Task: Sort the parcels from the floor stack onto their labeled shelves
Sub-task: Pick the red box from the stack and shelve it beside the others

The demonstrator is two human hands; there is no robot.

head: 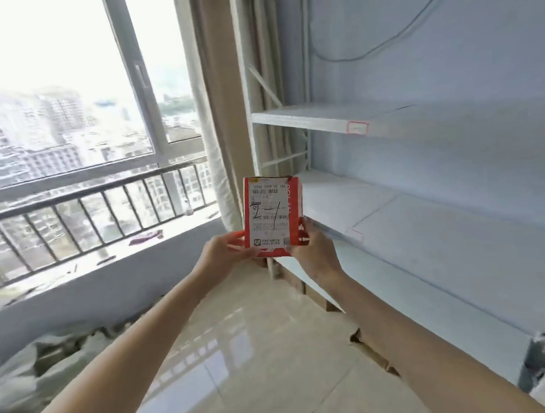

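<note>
Head view: red parcel held upright at arm's length, white shipping label facing back, "2" and a slash-like stroke handwritten over it in black marker. Left hand pinching the lower left corner, right hand wrapped round the lower right edge; both grips closed on the parcel, none released. Parcel in the air just in front of the left end of the middle shelf, not yet resting on it. Small red-bordered tag on that shelf's front lip, another tag on the upper shelf (writing on both too blurred to read).

Main risk, probably: wrong shelf chosen, since the scrawled number could be misread and the tags sit well right of the parcel. Second risk: a tip off the shelf's edge if set down standing tall and near the lip. Floor glossy below, so a dropped parcel would likely slide.
</note>
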